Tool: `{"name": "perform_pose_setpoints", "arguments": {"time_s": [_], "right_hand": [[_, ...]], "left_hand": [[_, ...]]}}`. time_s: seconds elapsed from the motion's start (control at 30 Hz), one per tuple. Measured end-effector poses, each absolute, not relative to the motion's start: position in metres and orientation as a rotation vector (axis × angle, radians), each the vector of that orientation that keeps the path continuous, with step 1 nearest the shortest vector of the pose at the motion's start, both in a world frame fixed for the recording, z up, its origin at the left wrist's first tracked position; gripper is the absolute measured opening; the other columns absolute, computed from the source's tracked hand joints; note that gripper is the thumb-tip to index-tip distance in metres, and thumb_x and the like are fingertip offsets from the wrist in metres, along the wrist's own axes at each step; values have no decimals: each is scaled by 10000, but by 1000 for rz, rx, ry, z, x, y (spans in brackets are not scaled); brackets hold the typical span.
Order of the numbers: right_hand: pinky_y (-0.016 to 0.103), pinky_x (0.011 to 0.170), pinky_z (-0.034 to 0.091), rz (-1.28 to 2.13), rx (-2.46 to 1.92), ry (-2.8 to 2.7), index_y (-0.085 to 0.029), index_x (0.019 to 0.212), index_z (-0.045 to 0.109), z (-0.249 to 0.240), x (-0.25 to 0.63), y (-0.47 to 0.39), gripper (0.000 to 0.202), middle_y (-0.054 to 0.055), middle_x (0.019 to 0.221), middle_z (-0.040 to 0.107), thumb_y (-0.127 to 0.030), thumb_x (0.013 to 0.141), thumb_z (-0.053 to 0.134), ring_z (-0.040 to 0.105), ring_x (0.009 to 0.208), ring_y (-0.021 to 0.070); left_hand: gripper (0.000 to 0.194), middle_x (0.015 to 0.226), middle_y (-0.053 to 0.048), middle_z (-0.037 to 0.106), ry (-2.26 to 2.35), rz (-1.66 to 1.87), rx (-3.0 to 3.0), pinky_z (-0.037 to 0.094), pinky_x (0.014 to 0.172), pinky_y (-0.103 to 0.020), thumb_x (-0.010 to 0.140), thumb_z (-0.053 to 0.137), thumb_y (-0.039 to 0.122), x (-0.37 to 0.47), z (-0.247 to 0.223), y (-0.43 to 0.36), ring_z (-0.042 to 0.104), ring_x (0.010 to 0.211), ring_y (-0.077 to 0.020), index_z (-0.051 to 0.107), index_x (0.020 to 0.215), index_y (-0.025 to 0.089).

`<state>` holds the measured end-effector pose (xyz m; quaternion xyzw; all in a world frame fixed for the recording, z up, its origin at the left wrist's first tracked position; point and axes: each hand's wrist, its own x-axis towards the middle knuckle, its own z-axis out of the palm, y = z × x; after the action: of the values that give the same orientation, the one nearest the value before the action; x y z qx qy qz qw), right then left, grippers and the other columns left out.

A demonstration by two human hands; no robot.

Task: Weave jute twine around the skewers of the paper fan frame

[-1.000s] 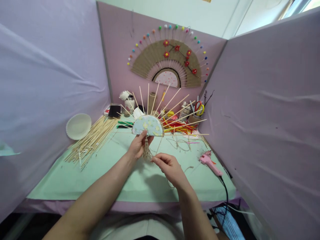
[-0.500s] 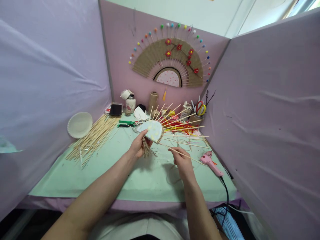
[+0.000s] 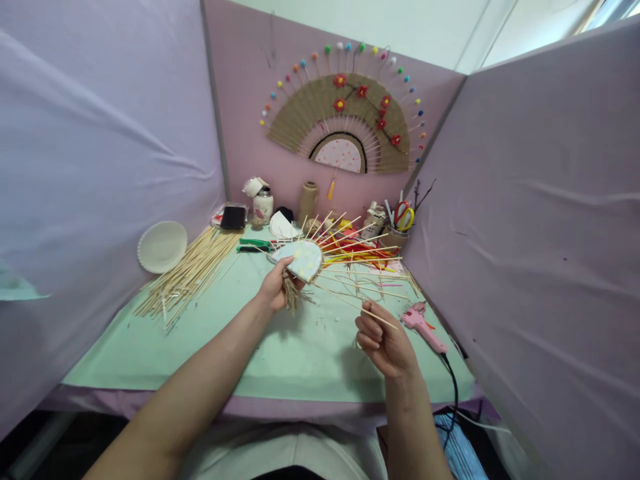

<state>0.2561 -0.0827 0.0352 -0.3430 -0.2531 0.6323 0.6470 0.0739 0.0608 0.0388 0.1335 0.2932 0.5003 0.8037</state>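
My left hand (image 3: pixel 280 285) is closed around the base of a half-round fan frame (image 3: pixel 304 259), thumb on its pale blue, yellow-patterned face. Thin bamboo sticks (image 3: pixel 367 257) spread from its curved edge to the right and away from me. A beige twine tassel (image 3: pixel 291 297) hangs below the left fingers. My right hand (image 3: pixel 383 337) is closed by the outer part of the lowest stick, which crosses its fingers. A thin strand of twine (image 3: pixel 343 293) runs from the frame towards those fingers and seems pinched in them.
Loose bamboo sticks (image 3: pixel 187 273) lie at left beside a white scalloped plate (image 3: pixel 163 247). Green-handled pliers (image 3: pixel 254 245) and red and yellow strips (image 3: pixel 360 250) lie behind the frame. A pink glue gun (image 3: pixel 424 328) with a cord lies at right. A finished fan (image 3: pixel 345 110) hangs on the back wall.
My right hand has moved right and slightly down, away from the frame, and turned so its curled fingers show. The left hand stays on the frame, which has barely shifted.
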Motion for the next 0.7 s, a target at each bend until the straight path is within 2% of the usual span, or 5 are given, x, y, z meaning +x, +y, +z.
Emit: {"name": "perform_pose_setpoints", "arguments": {"time_s": [0.27,0.4,0.53,0.7], "right_hand": [[127,341,239,1102,-903,-697,-177,716,652,60,277,-110,182,-79,516,271,-345,714,722,185,449,58],[147,345,191,938,-960,-653,-172,681,661,66,282,-113,170,-58,526,335,-319,686,747,217,457,52],[171,367,157,873,-1036,-625,-159,701,657,54,286,-96,188,-44,540,392,-319,679,754,242,467,49],[191,380,158,874,-1174,-671,-159,744,631,29,283,-47,234,-101,475,289,-366,679,720,203,430,44]], "left_hand": [[192,589,-30,701,673,1082,320,508,401,-187,857,548,174,70,38,67,628,423,-135,627,1018,105],[191,592,-37,703,680,1048,346,504,388,-191,853,554,182,71,36,66,635,429,-144,631,1011,106],[254,584,-38,701,668,1028,336,493,369,-185,856,552,193,70,34,67,618,400,-141,625,1082,104],[372,702,-101,736,595,918,331,530,398,-223,882,509,210,73,39,61,666,485,-178,561,1219,60]]}}
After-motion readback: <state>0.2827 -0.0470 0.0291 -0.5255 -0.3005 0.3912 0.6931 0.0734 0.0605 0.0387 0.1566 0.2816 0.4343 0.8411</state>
